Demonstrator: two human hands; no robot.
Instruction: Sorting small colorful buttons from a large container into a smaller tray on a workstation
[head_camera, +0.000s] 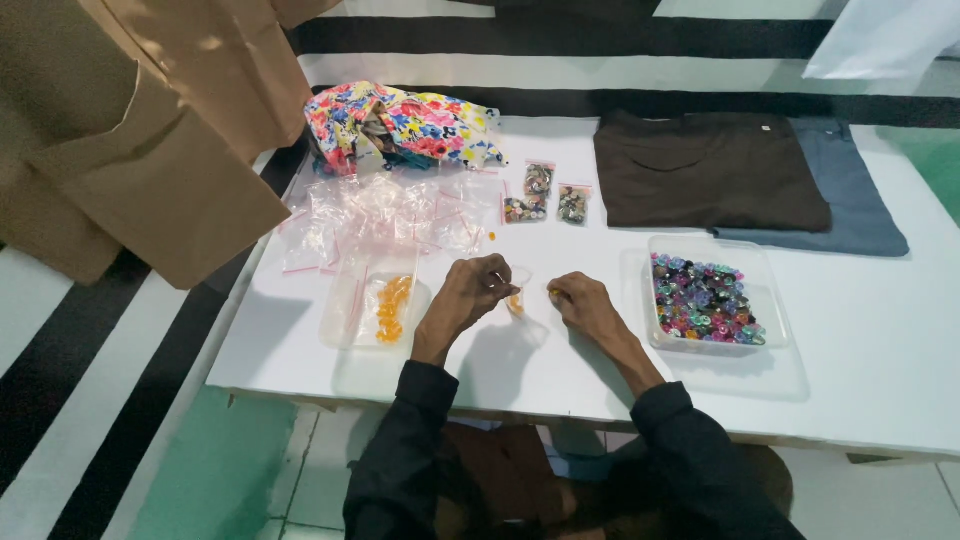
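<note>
Near the white table's front edge, our left grip pinched a small clear plastic bag; right grip clamped an orange bead.

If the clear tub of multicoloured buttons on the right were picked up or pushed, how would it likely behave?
The clear tub looks shallow and wide, so it probably slides across the white table rather than tipping. Its multicoloured buttons lie loose with no lid visible, so they would likely shift or spill if tilted. The thin plastic may flex when lifted.
</note>
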